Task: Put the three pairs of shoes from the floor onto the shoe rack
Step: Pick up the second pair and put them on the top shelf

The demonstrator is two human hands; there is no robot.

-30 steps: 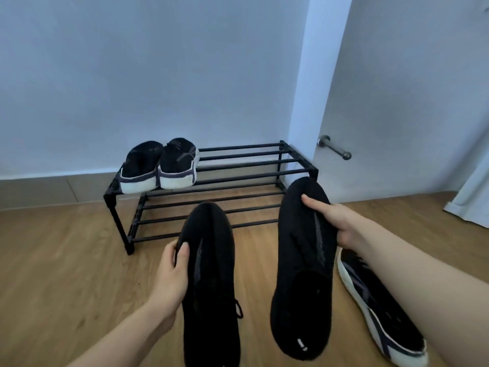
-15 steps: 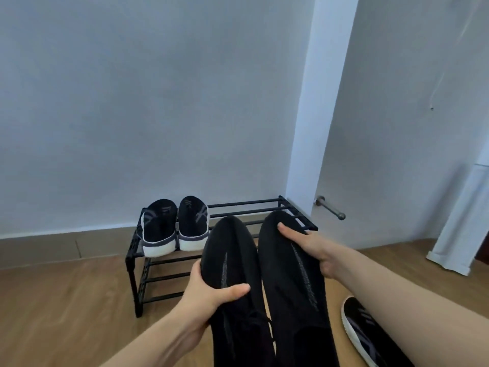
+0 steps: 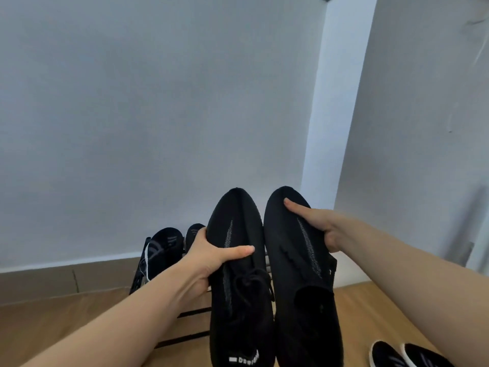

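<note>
**Black pair held over the rack**

The left hand wraps the left black shoe, thumb across its top. The right hand clasps the right black shoe likewise. Both forearms reach forward, toes pointing at the wall, above the shoe rack.

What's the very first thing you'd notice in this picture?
Two big black knit shoes fill the middle, held side by side: the left hand grips the left shoe, the right hand grips the right shoe. Behind them, at the left, another dark pair sits on the black shoe rack.
</note>
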